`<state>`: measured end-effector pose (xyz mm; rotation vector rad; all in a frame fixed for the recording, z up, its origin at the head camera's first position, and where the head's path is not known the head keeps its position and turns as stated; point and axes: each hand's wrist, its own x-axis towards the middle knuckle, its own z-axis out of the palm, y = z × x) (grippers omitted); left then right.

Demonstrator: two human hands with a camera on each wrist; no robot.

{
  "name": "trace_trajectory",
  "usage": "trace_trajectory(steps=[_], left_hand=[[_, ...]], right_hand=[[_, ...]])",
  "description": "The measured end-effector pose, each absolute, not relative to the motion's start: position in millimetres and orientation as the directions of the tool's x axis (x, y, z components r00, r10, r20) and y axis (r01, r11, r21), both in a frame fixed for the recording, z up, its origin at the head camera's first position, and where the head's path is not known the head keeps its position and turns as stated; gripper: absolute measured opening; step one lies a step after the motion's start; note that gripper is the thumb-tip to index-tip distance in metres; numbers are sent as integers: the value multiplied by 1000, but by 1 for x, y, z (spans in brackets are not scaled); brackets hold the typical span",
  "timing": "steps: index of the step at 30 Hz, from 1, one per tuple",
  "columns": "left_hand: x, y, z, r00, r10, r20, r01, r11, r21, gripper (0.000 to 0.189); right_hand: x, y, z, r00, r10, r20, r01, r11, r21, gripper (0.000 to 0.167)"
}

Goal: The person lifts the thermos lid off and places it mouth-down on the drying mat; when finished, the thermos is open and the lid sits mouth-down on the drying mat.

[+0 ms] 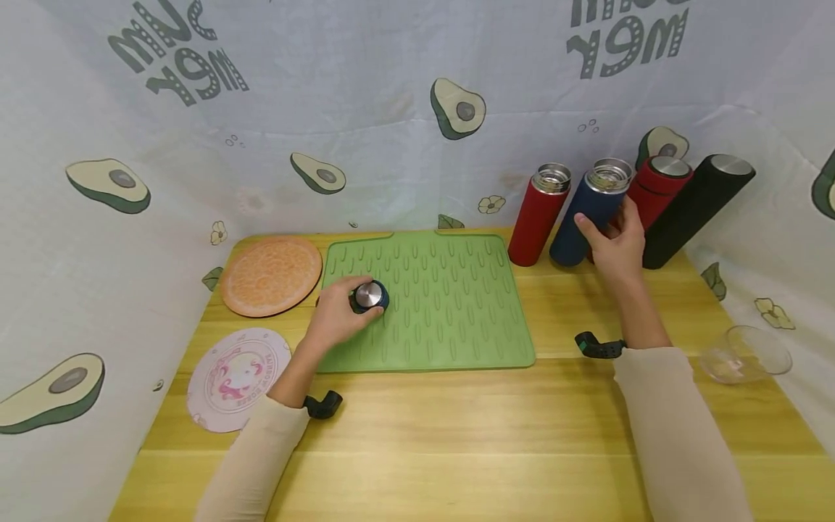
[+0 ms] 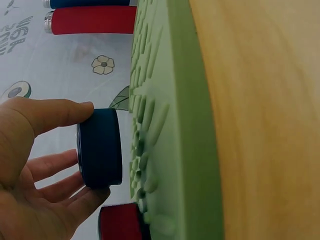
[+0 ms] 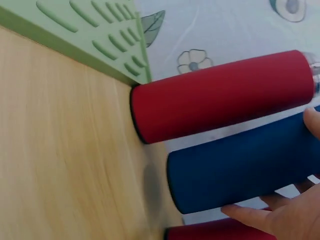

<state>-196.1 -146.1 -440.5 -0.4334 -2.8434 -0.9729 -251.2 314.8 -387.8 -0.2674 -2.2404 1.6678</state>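
Note:
My left hand (image 1: 335, 313) pinches a blue thermos lid (image 1: 370, 294) with a silver top between thumb and fingers, close over the left part of the green ridged mat (image 1: 450, 312). Beside that lid, a red lid (image 2: 121, 223) shows in the left wrist view; my hand mostly hides it in the head view. On the right, my right hand (image 1: 618, 250) grips a lidless blue thermos (image 1: 579, 221) from its right side, the steel neck uncovered. The thermos is upright, its base close over the table. Just left of it stands a red thermos (image 1: 538, 221), also lidless.
Right of my right hand stand a capped red thermos (image 1: 654, 190) and a tall black thermos (image 1: 698, 210). A clear glass cup (image 1: 744, 355) is at the right edge. Left of the mat lie an orange round mat (image 1: 270, 275) and a pink round mat (image 1: 225, 377). Patterned cloth encloses the table.

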Motion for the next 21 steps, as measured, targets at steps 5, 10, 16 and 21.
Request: trace_trajectory(steps=[5,10,16,21], left_hand=[[-195,-140,-445,-954,264,141,296,771,564,61],[-194,-137,-449,-955,276,107,287,774,564,60],[-194,-138,-450,-954,281,102,288,775,563,59],[-193,-139,-450,-954,283,97,287,777,560,60]], right_hand=[[-265,310,-394,-896,401,190,-91,254,-963,70],[-269,308,-399,-894,408,186,-79,265,-961,72],[-271,310,-404,-903,402,150,-26,297,-955,71],[-273,314,-408,-907,398,140,0,330,-944,72]])
